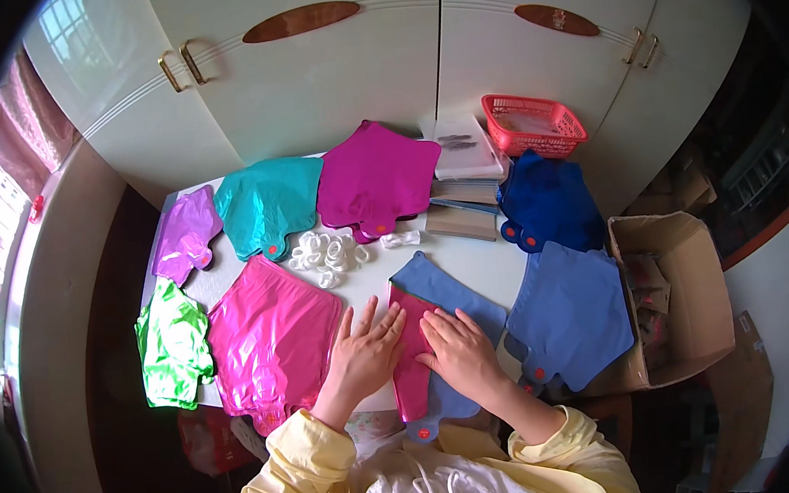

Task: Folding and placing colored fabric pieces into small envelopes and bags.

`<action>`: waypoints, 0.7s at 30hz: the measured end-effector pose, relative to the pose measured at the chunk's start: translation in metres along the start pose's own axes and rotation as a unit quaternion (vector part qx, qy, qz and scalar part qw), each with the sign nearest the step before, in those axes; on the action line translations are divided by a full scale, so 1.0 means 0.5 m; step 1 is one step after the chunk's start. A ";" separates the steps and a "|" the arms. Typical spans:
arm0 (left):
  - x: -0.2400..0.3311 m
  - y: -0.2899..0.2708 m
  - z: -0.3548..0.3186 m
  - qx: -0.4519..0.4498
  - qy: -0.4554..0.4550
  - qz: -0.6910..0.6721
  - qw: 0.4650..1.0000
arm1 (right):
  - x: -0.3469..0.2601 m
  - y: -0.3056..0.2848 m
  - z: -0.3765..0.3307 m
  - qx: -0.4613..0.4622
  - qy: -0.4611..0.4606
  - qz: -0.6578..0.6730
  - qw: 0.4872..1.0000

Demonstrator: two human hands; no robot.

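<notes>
In front of me a folded pink foil balloon (413,382) lies on top of a flat blue foil balloon (453,401). My left hand (365,349) rests along the pink balloon's left edge, its fingers stretched out. On the other side my right hand (460,345) presses flat across the pink foil and the blue one, fingers spread. Neither hand grips anything. A stack of shiny pink foil balloons (276,335) lies beside my left forearm. Right of my right hand is a stack of blue foil balloons (574,311).
Green (173,347), purple (186,230), teal (270,201), magenta (378,178) and dark blue (553,204) balloon stacks surround white ribbon coils (328,252) on the table. Cards (464,206) and a red basket (535,147) stand at the back; an open carton (687,316) is at right.
</notes>
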State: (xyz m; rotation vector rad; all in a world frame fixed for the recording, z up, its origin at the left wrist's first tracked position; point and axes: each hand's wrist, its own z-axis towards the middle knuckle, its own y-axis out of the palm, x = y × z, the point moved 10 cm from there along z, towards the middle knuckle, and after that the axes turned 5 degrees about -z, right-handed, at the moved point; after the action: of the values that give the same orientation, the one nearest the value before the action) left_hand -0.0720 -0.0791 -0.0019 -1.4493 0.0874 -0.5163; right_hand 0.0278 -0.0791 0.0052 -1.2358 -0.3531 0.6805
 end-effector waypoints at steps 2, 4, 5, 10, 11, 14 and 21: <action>-0.019 0.005 0.024 0.005 -0.010 0.002 1.000 | 0.001 0.001 0.000 -0.004 0.003 -0.001 1.000; -0.038 0.010 0.041 0.005 -0.024 -0.008 1.000 | -0.002 0.000 0.001 -0.010 0.003 -0.001 1.000; -0.047 0.010 0.049 0.006 -0.032 -0.010 0.999 | -0.003 0.000 0.001 -0.012 0.003 -0.001 1.000; -0.067 0.019 0.067 0.022 -0.049 -0.008 0.999 | 0.000 -0.001 0.000 -0.012 0.007 0.007 1.000; -0.073 0.019 0.064 0.033 -0.057 -0.005 0.998 | 0.001 0.000 0.000 -0.013 0.009 0.008 1.000; -0.068 -0.003 0.066 0.050 -0.060 0.049 0.996 | 0.007 0.007 0.007 -0.029 0.002 0.006 1.000; -0.086 -0.012 0.066 0.085 -0.068 0.059 0.992 | 0.011 0.021 0.023 -0.042 -0.007 0.010 0.999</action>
State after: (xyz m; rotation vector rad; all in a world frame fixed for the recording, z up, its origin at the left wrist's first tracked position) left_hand -0.1001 -0.0322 -0.0024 -1.2997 0.0190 -0.3192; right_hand 0.0223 -0.0652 -0.0016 -1.3162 -0.3847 0.6988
